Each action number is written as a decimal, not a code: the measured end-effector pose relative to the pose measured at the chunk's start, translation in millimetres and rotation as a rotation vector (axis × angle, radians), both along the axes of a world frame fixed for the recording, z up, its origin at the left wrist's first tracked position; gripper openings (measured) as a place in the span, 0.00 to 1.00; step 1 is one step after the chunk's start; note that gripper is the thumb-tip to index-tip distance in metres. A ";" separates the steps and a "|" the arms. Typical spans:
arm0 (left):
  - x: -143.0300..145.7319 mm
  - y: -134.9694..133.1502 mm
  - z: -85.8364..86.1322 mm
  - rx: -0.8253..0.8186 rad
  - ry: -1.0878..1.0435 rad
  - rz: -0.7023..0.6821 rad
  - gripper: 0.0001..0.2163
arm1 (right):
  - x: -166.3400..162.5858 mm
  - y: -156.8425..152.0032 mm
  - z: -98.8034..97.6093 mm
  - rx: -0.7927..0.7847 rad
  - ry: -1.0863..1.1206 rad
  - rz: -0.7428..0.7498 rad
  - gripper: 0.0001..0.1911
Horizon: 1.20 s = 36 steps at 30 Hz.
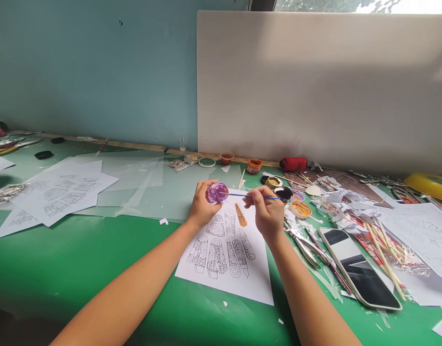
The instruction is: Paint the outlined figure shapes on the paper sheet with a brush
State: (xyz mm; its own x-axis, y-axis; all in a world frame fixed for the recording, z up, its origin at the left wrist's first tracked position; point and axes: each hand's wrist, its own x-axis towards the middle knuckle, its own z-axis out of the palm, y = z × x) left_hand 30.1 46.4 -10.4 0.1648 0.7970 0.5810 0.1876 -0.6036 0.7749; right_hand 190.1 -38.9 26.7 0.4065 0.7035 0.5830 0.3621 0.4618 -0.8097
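Note:
My left hand [203, 204] is closed around a small purple paint jar [218, 192], tilted so its open mouth faces right. In my right hand [267, 210] is a thin blue paintbrush [238, 195], pinched between thumb and fingers, its tip at the mouth of the jar. Both hands are above a white sheet [253, 283] printed with black outlined patterned shapes. One tapered shape [241, 215] on it is orange-brown; the others in view are plain black line.
Right of the sheet lie a phone [361, 269], metal pliers [303, 245], wooden sticks [385, 254] and paper scraps. Open paint pots, including an orange jar [254, 166] and a black pot [284, 193], stand behind. Printed sheets [69, 192] overlap clear plastic sheets [141, 182] at left.

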 end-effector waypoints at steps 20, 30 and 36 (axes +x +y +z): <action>-2.4 -1.4 4.2 -0.036 0.007 -0.016 0.26 | 11.6 3.3 -4.6 -0.034 -0.152 -0.057 0.09; -1.2 -1.9 2.4 -0.008 0.020 -0.022 0.26 | 8.1 2.7 -8.6 -0.081 -0.096 -0.053 0.17; -1.6 -3.0 1.5 0.014 0.020 -0.033 0.26 | 5.9 1.8 -11.0 -0.037 -0.128 -0.085 0.21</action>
